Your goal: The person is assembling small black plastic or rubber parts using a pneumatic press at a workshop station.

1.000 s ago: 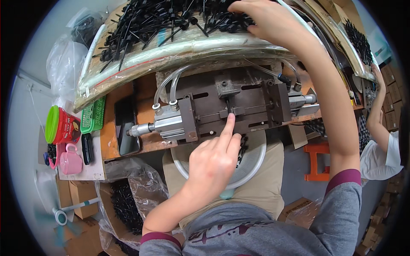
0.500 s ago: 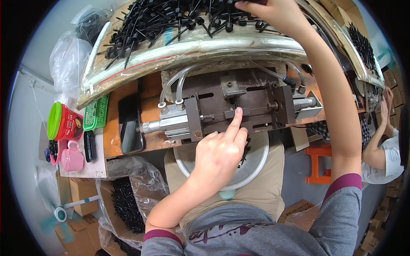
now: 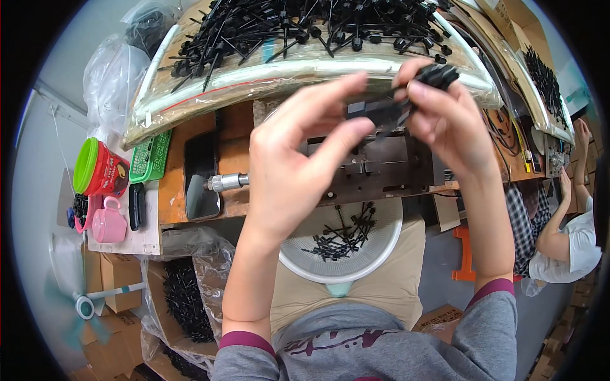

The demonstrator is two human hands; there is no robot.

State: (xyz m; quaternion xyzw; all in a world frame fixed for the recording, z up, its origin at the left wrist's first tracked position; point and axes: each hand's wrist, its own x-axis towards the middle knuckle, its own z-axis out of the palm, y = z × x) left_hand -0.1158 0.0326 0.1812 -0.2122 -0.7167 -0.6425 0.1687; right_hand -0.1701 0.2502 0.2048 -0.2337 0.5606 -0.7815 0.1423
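My right hand (image 3: pixel 454 127) is closed around a small bunch of black plastic stemmed parts (image 3: pixel 440 75), held above the metal fixture. Motion blurs the parts, so their exact shape is hard to read. Facing it, my left hand (image 3: pixel 295 152) has thumb and fingers spread apart, close to the dark stems that point its way. Beneath both hands lies the dark metal clamping fixture (image 3: pixel 375 174), partly covered by them. A white basket (image 3: pixel 395 244) in my lap holds several black stemmed parts (image 3: pixel 343 238).
A raised, plastic-wrapped tray (image 3: pixel 295 68) bears a heap of black parts (image 3: pixel 279 28). To the left are a phone (image 3: pixel 202 152), a green basket (image 3: pixel 151 155), a red tub (image 3: pixel 111 171) and a pink cup (image 3: pixel 109 223). At right, another person's arms (image 3: pixel 559 222) are near the bench.
My right hand has come back from the heap with black parts. My left hand has lifted off the fixture, its pointing finger now spread with the others. More of the lap basket shows.
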